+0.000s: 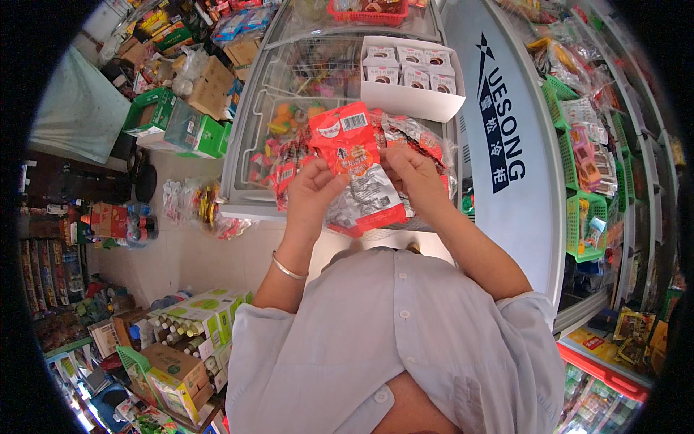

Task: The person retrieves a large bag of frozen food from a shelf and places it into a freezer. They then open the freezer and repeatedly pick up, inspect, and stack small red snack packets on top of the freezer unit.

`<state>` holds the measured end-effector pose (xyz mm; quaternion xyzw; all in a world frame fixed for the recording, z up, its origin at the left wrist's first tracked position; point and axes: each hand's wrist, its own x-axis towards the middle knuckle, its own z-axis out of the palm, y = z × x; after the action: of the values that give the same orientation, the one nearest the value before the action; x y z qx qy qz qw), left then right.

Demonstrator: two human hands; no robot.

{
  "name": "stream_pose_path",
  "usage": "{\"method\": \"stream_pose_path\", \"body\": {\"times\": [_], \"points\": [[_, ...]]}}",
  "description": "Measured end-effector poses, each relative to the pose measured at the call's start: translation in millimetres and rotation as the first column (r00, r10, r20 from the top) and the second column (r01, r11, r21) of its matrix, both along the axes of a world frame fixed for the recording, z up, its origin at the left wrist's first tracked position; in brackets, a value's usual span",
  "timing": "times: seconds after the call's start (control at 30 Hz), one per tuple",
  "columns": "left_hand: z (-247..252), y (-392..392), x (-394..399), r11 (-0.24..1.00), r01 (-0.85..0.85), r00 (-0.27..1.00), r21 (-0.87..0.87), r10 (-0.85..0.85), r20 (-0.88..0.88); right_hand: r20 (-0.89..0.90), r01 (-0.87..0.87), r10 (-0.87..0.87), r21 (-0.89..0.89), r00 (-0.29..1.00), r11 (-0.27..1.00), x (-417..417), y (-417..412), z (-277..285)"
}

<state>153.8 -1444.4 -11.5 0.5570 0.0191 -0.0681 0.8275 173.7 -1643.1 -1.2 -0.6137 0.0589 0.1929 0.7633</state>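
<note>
A red and silver snack packet [362,187] is held upright between my two hands, its printed side towards me. My left hand [313,190] pinches its left edge between thumb and fingers. At the right edge, my right hand [413,172] has its curled fingers on the packet. Behind and below lie more red packets [415,135], partly wrapped in clear plastic, on a chest freezer [246,122]. Farther back on the freezer stands an open white carton [415,103] with several small white wrapped packets in it.
A red plastic basket [368,15] sits at the freezer's far end. To the right rise a white printed panel [507,163] and shelves with green baskets [586,225]. Cardboard boxes [168,374] and a bottle carton [217,314] stand at the lower left. Bagged goods [203,209] lie left of the freezer.
</note>
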Motion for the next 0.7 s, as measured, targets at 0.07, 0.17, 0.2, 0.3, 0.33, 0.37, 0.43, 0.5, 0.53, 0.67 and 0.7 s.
{"method": "stream_pose_path", "body": {"times": [0.07, 0.17, 0.2, 0.3, 0.33, 0.37, 0.43, 0.5, 0.53, 0.67, 0.7], "points": [[0.1, -1.8, -1.6, 1.000, -0.015, 1.000, 0.006, 0.015, 0.015, 0.170, -0.076, 0.082, -0.041, 0.982, 0.996, -4.1, 4.7, 3.7], [-6.8, -2.3, -1.8, 0.999, -0.029, 0.999, 0.018, 0.028, 0.037, 0.238, -0.097, 0.113, -0.076, 0.965, 0.992, -5.8, 7.3, 2.1], [-8.9, -2.3, -1.4, 0.999, -0.032, 0.998, 0.023, 0.031, 0.046, 0.233, -0.091, 0.108, -0.081, 0.967, 0.993, -5.6, 7.6, 1.1], [-8.4, -2.9, -1.6, 0.997, -0.036, 0.998, 0.062, 0.033, 0.054, 0.228, -0.078, 0.091, -0.067, 0.969, 0.995, -5.3, 7.8, 1.1], [-6.7, -3.8, -1.6, 0.998, -0.031, 0.998, 0.050, 0.028, 0.062, 0.223, -0.077, 0.085, -0.046, 0.971, 0.996, -5.5, 7.6, 1.4], [-3.8, -4.9, -1.5, 0.999, -0.025, 0.997, 0.039, 0.023, 0.070, 0.218, -0.075, 0.079, -0.025, 0.973, 0.997, -5.6, 7.3, 1.7], [-1.8, -5.6, -1.4, 0.999, -0.020, 0.997, 0.026, 0.018, 0.078, 0.207, -0.073, 0.072, -0.002, 0.976, 0.997, -5.6, 7.0, 1.9], [-1.6, -5.7, -0.9, 1.000, -0.017, 0.997, 0.022, 0.015, 0.078, 0.196, -0.069, 0.068, 0.000, 0.978, 0.998, -5.3, 6.6, 2.1], [-1.4, -5.6, -0.7, 1.000, -0.014, 0.997, 0.022, 0.013, 0.072, 0.199, -0.059, 0.058, -0.001, 0.978, 0.998, -5.4, 7.1, 2.5], [0.1, -5.0, -0.6, 1.000, -0.007, 0.998, 0.026, 0.006, 0.062, 0.204, -0.040, 0.040, -0.004, 0.978, 0.999, -4.9, 9.2, 2.3], [0.6, -5.2, -0.6, 1.000, -0.006, 0.998, 0.027, 0.005, 0.062, 0.203, -0.041, 0.041, -0.006, 0.978, 0.999, -4.5, 9.1, 1.9]]}}
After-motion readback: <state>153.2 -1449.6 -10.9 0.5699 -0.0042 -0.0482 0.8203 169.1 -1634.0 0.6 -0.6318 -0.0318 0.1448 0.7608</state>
